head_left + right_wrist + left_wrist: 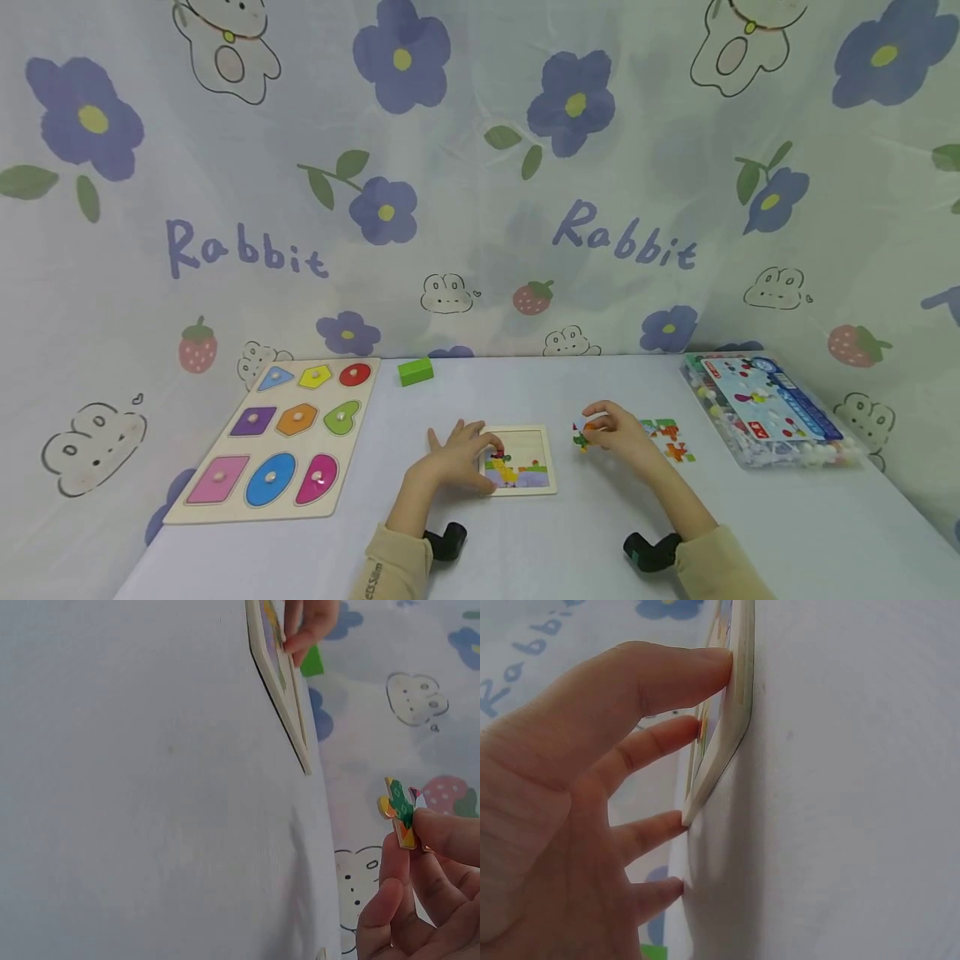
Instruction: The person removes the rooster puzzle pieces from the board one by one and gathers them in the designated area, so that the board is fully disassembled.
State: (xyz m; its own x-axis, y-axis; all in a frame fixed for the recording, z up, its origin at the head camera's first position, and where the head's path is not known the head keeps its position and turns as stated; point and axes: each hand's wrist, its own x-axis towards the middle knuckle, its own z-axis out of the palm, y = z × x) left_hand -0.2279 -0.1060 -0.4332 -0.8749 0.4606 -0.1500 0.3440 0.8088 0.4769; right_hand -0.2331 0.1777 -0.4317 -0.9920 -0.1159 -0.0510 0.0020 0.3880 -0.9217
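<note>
My right hand (pixel 621 435) pinches a jigsaw puzzle piece (pixel 402 808) between thumb and fingers, raised off the table to the right of the puzzle tray. The piece shows green, yellow and orange patches. My left hand (pixel 453 460) rests on the left side of the wooden puzzle tray (pixel 551 482), its fingers spread. In the left wrist view its thumb (pixel 682 671) touches the tray's near rim, while another fingertip lies over the picture. A yellow bird figure on a purple ground (pixel 517 477) fills the lower part of the tray; bare wood shows above.
Loose puzzle pieces (pixel 677 452) lie right of my right hand, partly behind the forearm. A wooden shape board (pixel 251 442) with knobbed shapes is at left. A green block (pixel 416 372) stands at the back, and a clear plastic case (pixel 772 412) at back right.
</note>
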